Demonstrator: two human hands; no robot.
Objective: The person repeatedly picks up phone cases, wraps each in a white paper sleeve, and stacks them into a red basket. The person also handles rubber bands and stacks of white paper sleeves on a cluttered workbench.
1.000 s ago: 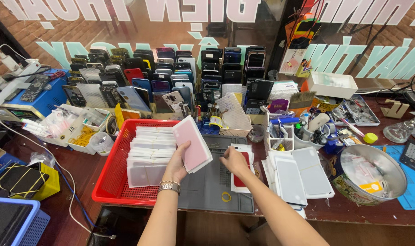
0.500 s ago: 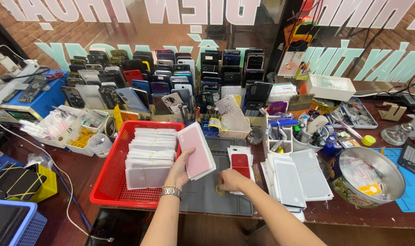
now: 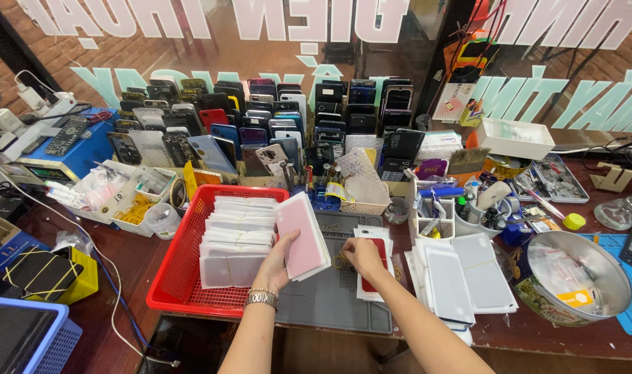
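A dark wooden table (image 3: 108, 305) runs along a glass shopfront with a brick wall behind it, and it is crowded edge to edge. Near the front edge lies a grey rubbery mat (image 3: 337, 305); against its left side sits a red plastic mesh basket (image 3: 174, 277) filled with rows of flat white packets (image 3: 236, 239). The left hand (image 3: 278, 266), a metal bracelet at its wrist, has its grip closed around a stack (image 3: 302, 235) of thin flat packets, pink face up, tilted over the basket's right rim. The right hand (image 3: 363, 255) presses curled fingers on a small pile (image 3: 373, 266) of white packets with a red one on top, lying on the mat. Just right of it lie more white packets (image 3: 461, 280), glossy and rectangular. Along the back edge stand rows of phones (image 3: 274, 118). At the right edge sits a round metal bowl (image 3: 610, 273); at the left, a blue box (image 3: 66, 156).
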